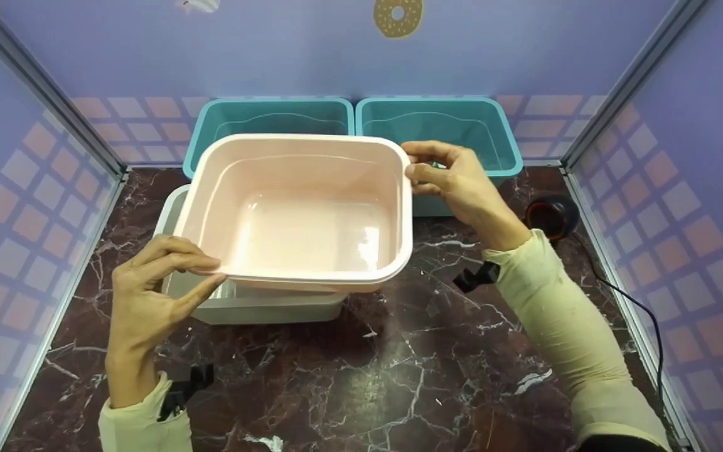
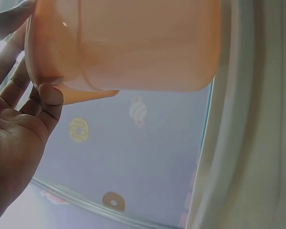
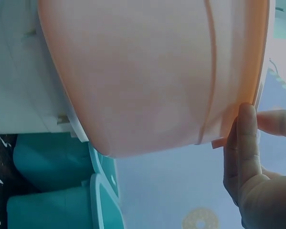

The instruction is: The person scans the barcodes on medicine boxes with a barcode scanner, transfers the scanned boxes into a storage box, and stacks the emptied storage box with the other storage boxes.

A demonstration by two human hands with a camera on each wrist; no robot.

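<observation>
A pale pink plastic bin (image 1: 311,220) is held up between both hands, its hollow inside facing the head camera. My left hand (image 1: 157,292) pinches the rim at the near left corner, thumb below and fingers above. On the far right side, my right hand (image 1: 462,182) grips the rim between thumb and fingers. From the left wrist view, the pink bin's outer wall (image 2: 133,47) hangs beside the left hand (image 2: 18,119). The right wrist view shows the right hand (image 3: 262,176) at the rim. Partly hidden below the pink bin stands a light grey-white bin (image 1: 267,312).
Two teal bins, a left one (image 1: 201,135) and a right one (image 1: 512,154), stand side by side against the back wall. A dark round object (image 1: 551,216) with a cable (image 1: 631,295) sits at the right on the marble-patterned table (image 1: 361,389). Patterned side walls enclose it.
</observation>
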